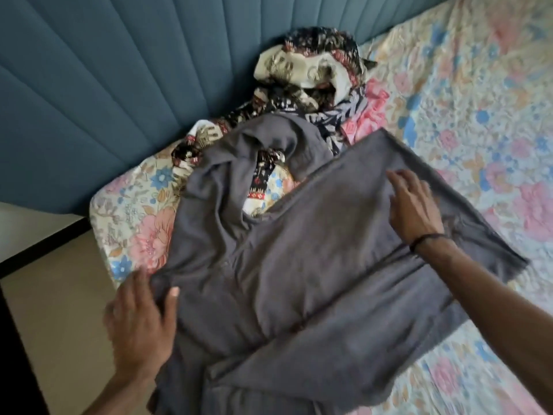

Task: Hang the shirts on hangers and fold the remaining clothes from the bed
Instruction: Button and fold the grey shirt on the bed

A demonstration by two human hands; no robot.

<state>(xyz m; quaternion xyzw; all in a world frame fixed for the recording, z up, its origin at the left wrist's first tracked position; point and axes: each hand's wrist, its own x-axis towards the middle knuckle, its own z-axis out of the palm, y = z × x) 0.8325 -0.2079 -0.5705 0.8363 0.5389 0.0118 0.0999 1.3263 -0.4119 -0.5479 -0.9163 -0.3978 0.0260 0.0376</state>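
Note:
A large grey garment [299,280] lies spread over the near corner of the bed, one part folded across the rest. My left hand [140,322] pinches its left edge, thumb on top of the cloth. My right hand [414,205] rests flat on the folded upper part, fingers straight and spread. Behind the grey garment lies a crumpled heap of patterned clothes [311,76] in black, cream and red, partly covered by the grey cloth.
The bed carries a floral bedspread [466,94] in pink, blue and cream. A blue padded headboard [119,79] runs along the far left side. Beige floor [59,319] shows past the bed's left corner.

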